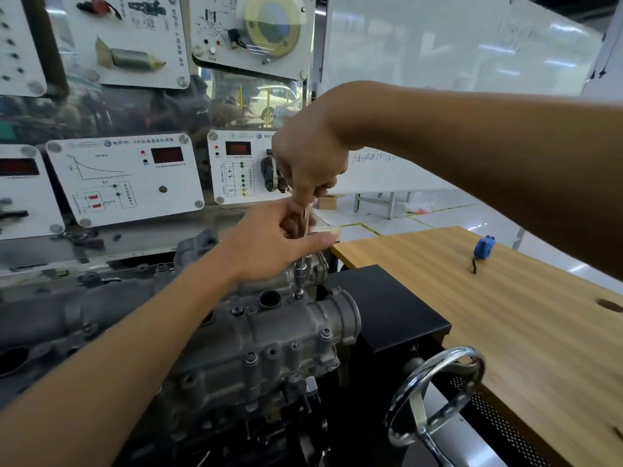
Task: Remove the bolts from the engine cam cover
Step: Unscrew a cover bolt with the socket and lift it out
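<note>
Where the picture comes closest to the camera, a chrome handwheel (438, 396) stands at the lower right, on the black stand (387, 311) that carries the engine. Just left of it is the grey cam cover (269, 338), which fills the lower middle of the view. Several bolts (325, 333) sit in its edge, and a round open hole (269, 298) shows on its top.

At the far end of the cover, a thin socket driver (301, 271) stands upright, with its lower tip on a bolt head (298, 293). The left hand (269, 241) reaches in from the lower left and is closed around the shaft, with one finger stretched out to the right. The right hand (310, 163) comes from the upper right and is closed over the top of the same tool, directly above the left hand. The handle itself is hidden inside the fist.

To the right lies a wooden table (505, 315), with a blue tape measure (484, 247) on it, well apart from the engine. Behind the engine are white training panels (124, 176) with diagrams and dark red displays. Farther back on the right stands a whiteboard (455, 45).
</note>
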Tool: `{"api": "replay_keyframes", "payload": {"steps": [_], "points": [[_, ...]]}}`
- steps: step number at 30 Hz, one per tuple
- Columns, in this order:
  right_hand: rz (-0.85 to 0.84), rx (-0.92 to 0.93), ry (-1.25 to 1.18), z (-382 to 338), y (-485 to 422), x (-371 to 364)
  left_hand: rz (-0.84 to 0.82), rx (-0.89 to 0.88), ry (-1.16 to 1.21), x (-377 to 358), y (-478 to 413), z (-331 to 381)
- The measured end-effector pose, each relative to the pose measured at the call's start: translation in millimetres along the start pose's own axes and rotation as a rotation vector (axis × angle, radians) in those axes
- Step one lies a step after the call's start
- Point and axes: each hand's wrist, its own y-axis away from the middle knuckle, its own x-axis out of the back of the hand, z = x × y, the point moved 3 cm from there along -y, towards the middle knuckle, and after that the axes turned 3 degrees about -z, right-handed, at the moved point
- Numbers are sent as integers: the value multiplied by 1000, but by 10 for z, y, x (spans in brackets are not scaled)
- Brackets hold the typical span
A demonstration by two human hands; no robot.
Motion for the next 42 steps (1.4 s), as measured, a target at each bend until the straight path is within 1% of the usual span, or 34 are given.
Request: {"api": "replay_keyframes", "payload": {"steps": [1,2,3,4,5,7,8,9,10,11,13,14,15,17,19,21,27,33,35,38,42], "points": [[32,17,11,-5,-1,-9,-140,4,100,-12,6,-19],[39,18,32,-11,3,-22,-234,2,152,-4,14,-32],[20,5,56,-18,14,-39,-283,-7,175,-2,23,-45],[-12,-15,55,-28,28,-57,-253,-16,137,4,33,-47],[-41,-34,32,-46,47,-72,-174,-22,64,9,34,-22],[-61,-71,15,-64,71,-76,59,-38,-109,12,24,41],[-45,-69,38,-76,99,-61,145,-36,-113,14,37,60],[-15,-53,67,-92,134,-37,197,-45,-47,29,52,81],[20,-26,84,-106,173,0,196,-44,20,62,73,105],[54,5,85,-125,215,43,151,-32,58,114,98,132],[111,58,73,-203,295,149,-11,-5,84,244,161,141],[133,83,54,-263,328,203,-67,2,88,314,209,146],[152,108,30,-324,344,249,-81,6,86,385,265,144],[179,143,5,-443,358,307,-21,18,28,502,371,131],[221,156,43,-557,358,325,52,39,-40,550,466,100],[260,174,88,-664,353,312,77,64,-13,559,546,44],[245,210,90,-803,295,206,73,102,19,516,698,-87],[210,209,80,-842,185,98,85,140,-51,473,743,-180],[227,225,71,-860,202,118,112,132,-55,486,753,-183],[264,229,67,-865,242,192,159,103,-12,509,745,-155],[209,193,107,-856,210,189,128,111,23,465,740,-149]]}}
